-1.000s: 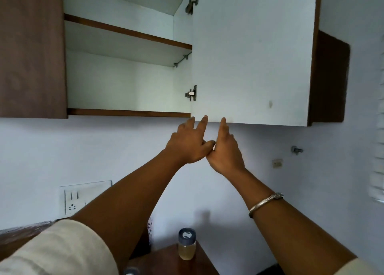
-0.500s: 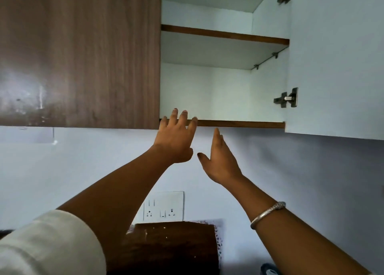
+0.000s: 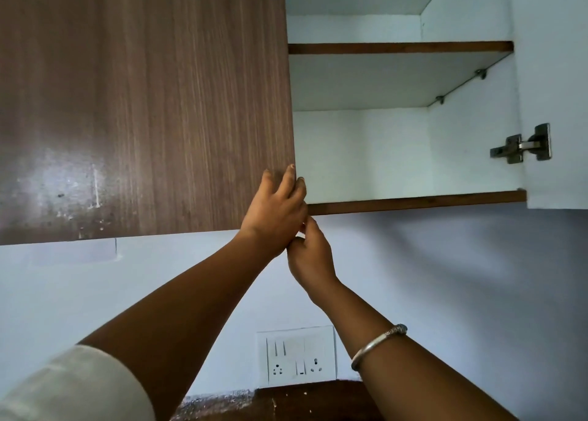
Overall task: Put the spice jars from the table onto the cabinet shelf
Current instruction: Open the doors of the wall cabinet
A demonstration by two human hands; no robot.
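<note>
Reaching upward, centre frame: left hand (image 3: 276, 210), fingers extended against the lower right corner of the closed brown cabinet door (image 3: 143, 102); right hand (image 3: 310, 256) just beneath, touching it, fingers curled, grip not discernible. Cabinet shelf (image 3: 413, 201), upper right, white interior; open white door (image 3: 556, 86) at right edge. Bench (image 3: 286, 404), bottom centre.

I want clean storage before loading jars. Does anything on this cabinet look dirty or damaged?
The closed door has pale smears and dark specks near its lower left corner, like residue or scuffs, though glare may exaggerate them. The shelf and hinge look sound.
</note>
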